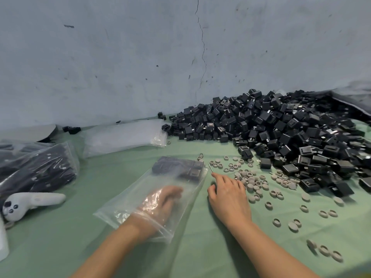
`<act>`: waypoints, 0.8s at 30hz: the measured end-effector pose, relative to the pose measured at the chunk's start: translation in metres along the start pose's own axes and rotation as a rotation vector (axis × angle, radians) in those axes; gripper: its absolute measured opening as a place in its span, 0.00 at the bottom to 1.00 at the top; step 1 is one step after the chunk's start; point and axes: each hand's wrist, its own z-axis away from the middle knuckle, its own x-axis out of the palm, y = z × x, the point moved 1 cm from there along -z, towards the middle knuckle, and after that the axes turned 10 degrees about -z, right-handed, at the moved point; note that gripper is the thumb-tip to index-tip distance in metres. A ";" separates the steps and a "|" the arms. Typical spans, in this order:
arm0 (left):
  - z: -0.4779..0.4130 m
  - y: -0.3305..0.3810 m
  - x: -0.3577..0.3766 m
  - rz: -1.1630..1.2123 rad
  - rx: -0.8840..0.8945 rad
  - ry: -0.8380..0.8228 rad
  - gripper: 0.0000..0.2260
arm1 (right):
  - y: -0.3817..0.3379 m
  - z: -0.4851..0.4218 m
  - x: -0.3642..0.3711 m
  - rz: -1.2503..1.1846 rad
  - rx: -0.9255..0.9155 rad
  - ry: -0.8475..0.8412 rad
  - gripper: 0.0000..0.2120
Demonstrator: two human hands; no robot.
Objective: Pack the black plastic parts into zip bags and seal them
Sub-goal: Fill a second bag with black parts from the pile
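1. Zip bag [118, 207]: clear, lying flat on the green cloth [200, 251], mouth open toward the person and not yet sealed.
2. Black plastic parts [178, 166], bagged lot: a block of them packed at the closed end of the bag, just beyond the left fingertips.
3. Left hand [160, 201]: inside the bag to the wrist. Seen through the film, its fingers look stretched forward and hold nothing.
4. Right hand [228, 197]: outside the bag, just beside its edge, resting flat on the cloth with fingers spread and gripping nothing.
5. Step in hand, as judged: settling the load at the bottom. To do it well, press the parts into one flat layer, steady the bag's edge with the right hand, draw the left hand out without dragging parts toward the mouth, then run the zip from one corner to the other.
6. Small metal pin [210, 168]: just ahead of the right index fingertip.
7. Grey round caps [253, 181]: scattered right of the right hand.
8. Loose pile of black parts [281, 127]: beyond and right of the right hand.
9. Stack of empty bags [124, 135]: beyond the left hand.
10. Filled bags [40, 167] and a white controller [30, 201]: well left of the left hand.
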 end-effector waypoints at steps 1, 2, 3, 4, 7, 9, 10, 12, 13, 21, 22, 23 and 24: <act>0.017 0.005 -0.012 0.057 -0.011 0.003 0.21 | 0.000 0.000 -0.001 -0.007 0.002 0.001 0.23; 0.032 0.007 -0.025 0.105 -0.019 0.054 0.26 | 0.000 0.000 -0.001 -0.012 0.004 0.001 0.22; 0.044 0.008 -0.039 0.102 -0.018 0.125 0.26 | -0.001 0.001 -0.002 -0.020 0.006 0.002 0.21; 0.055 0.008 -0.052 0.101 -0.010 0.210 0.25 | -0.001 0.001 -0.003 -0.038 0.011 0.004 0.21; 0.074 0.003 -0.096 0.162 -0.039 0.448 0.18 | 0.000 0.001 -0.006 -0.137 0.048 0.026 0.19; 0.066 0.000 -0.116 0.192 -0.061 0.549 0.19 | 0.001 0.000 -0.006 -0.200 0.075 0.041 0.19; 0.054 0.002 -0.120 0.197 -0.065 0.566 0.18 | 0.001 -0.001 -0.006 -0.231 0.086 0.046 0.18; 0.023 0.010 -0.118 0.184 -0.051 0.533 0.16 | 0.001 -0.006 -0.006 -0.278 0.107 0.061 0.17; 0.002 0.014 -0.112 0.164 -0.046 0.495 0.16 | 0.001 -0.010 -0.007 -0.280 0.113 0.061 0.16; -0.178 0.024 -0.017 -0.277 -0.039 0.078 0.20 | 0.022 -0.058 -0.028 -0.251 0.022 -0.154 0.16; -0.198 0.023 -0.008 -0.330 -0.063 0.037 0.25 | 0.028 -0.062 -0.030 -0.284 0.013 -0.168 0.15; -0.218 0.021 0.000 -0.370 -0.088 0.008 0.29 | 0.033 -0.066 -0.032 -0.318 0.004 -0.183 0.15; -0.237 0.018 0.007 -0.397 -0.116 -0.012 0.33 | 0.038 -0.069 -0.034 -0.350 -0.003 -0.198 0.14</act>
